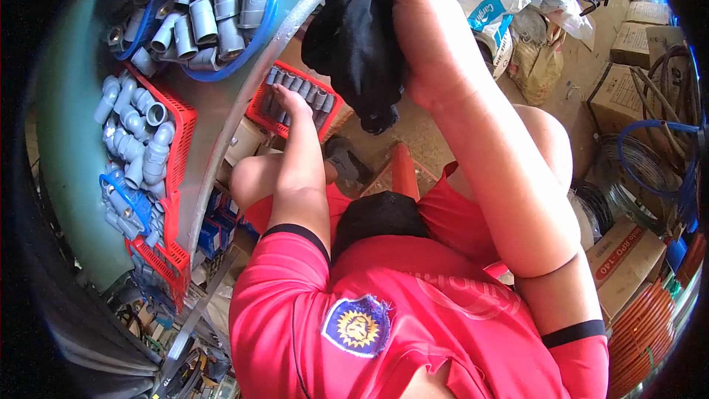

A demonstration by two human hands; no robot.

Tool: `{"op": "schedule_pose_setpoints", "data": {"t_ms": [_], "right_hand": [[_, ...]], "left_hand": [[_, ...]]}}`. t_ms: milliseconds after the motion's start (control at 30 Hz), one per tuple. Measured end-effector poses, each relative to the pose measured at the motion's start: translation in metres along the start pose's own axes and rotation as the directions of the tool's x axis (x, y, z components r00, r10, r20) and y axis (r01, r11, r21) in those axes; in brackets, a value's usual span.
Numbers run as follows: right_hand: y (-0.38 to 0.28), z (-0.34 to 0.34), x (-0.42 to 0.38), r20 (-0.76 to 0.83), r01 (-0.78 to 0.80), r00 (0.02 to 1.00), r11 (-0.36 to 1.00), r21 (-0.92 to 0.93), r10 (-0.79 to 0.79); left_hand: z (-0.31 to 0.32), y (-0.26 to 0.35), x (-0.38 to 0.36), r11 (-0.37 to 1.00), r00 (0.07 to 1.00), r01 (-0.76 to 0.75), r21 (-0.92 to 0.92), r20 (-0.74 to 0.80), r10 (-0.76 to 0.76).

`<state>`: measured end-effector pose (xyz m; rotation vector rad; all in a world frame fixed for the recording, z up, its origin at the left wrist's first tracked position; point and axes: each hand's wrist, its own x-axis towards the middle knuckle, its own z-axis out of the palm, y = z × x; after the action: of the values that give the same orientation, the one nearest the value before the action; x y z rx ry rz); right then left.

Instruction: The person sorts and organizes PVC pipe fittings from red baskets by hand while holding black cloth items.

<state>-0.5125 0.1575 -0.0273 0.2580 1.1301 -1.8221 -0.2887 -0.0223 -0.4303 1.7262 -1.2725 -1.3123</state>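
Note:
My right hand (436, 37) is raised in front of me, its fingers wrapped round a bunched black cloth (354, 37) that hangs down beside the wrist. Lower and to the left, my left hand (292, 101) reaches over a red plastic crate (330, 120). Its fingers look stretched out, with the tips at grey pipe fittings (319, 96) lined up in rows inside. I cannot see it gripping any of them.
Left, a glass-topped counter (221, 122) bears a blue tub (272, 11) and red baskets (185, 125) of grey fittings. Cardboard boxes (628, 266), coiled hose (642, 332) and wire (628, 170) line the right. White sacks (495, 22) stand ahead.

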Motion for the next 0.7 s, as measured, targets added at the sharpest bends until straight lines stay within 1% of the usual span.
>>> {"op": "schedule_pose_setpoints", "data": {"t_ms": [100, 167, 200, 233, 267, 300, 333, 367, 400, 433, 533, 567, 600, 633, 700], "right_hand": [[-0.003, 0.002, -0.004, -0.003, -0.009, 1.0, 0.999, -0.045, 0.009], [-0.003, 0.004, -0.008, -0.017, -0.025, 1.0, 0.997, -0.074, 0.024], [-0.003, 0.005, -0.009, -0.027, -0.039, 0.999, 0.996, -0.085, 0.037], [-0.004, 0.005, -0.009, -0.036, -0.052, 0.998, 0.994, -0.099, 0.049], [-0.003, 0.004, -0.009, -0.018, -0.023, 1.0, 0.995, -0.094, 0.021], [0.0, 0.001, -0.009, -0.003, 0.007, 1.0, 0.996, -0.089, -0.007], [0.003, -0.001, -0.009, 0.011, 0.036, 0.999, 0.996, -0.083, -0.036], [0.007, -0.004, -0.005, 0.01, 0.017, 1.0, 0.998, -0.063, -0.016], [0.01, -0.005, 0.001, 0.009, -0.004, 1.0, 0.999, -0.043, 0.004], [0.011, -0.006, 0.004, 0.009, -0.024, 1.0, 0.999, -0.022, 0.024], [0.009, -0.003, -0.006, 0.012, 0.029, 1.0, 0.999, -0.023, -0.029], [0.008, -0.001, -0.006, -0.021, -0.003, 1.0, 1.0, -0.026, 0.003], [0.006, 0.002, -0.007, -0.054, -0.036, 0.998, 0.999, -0.028, 0.034], [0.004, 0.004, -0.007, -0.087, -0.068, 0.994, 0.997, -0.028, 0.066], [0.003, 0.007, -0.007, -0.096, -0.076, 0.993, 0.996, -0.041, 0.071]], "left_hand": [[-0.002, 0.007, -0.01, 1.0, 1.0, -0.01, 0.004, 0.008, 0.01], [-0.007, 0.011, -0.013, 0.998, 0.998, -0.053, 0.03, 0.047, 0.052], [-0.007, 0.009, -0.01, 0.994, 0.992, -0.102, 0.041, 0.075, 0.098], [-0.003, 0.007, -0.005, 0.994, 0.994, -0.111, -0.01, 0.015, 0.111], [-0.005, 0.005, -0.003, 0.997, 0.999, -0.04, -0.062, -0.009, 0.04], [-0.007, 0.035, -0.02, 0.993, 0.999, 0.03, -0.115, -0.027, -0.034], [-0.011, -0.005, 0.014, 0.987, 0.999, 0.039, -0.156, -0.016, -0.042], [-0.014, -0.043, 0.047, 0.979, 0.999, 0.048, -0.196, -0.006, -0.05], [-0.015, -0.037, 0.049, 0.97, 0.998, 0.058, -0.236, 0.005, -0.058], [-0.012, -0.035, 0.047, 0.977, 0.995, 0.077, -0.198, -0.051, -0.088], [-0.009, -0.023, 0.04, 0.965, 0.986, 0.069, -0.254, -0.128, -0.105], [-0.003, 0.009, 0.014, 0.973, 0.979, 0.07, -0.219, -0.174, -0.11], [0.0, 0.025, 0.001, 0.98, 0.969, 0.073, -0.184, -0.219, -0.113], [-0.001, 0.018, 0.007, 0.988, 0.974, 0.072, -0.135, -0.203, -0.099], [-0.002, 0.013, 0.014, 0.997, 0.983, 0.068, -0.037, -0.168, -0.073]]}}
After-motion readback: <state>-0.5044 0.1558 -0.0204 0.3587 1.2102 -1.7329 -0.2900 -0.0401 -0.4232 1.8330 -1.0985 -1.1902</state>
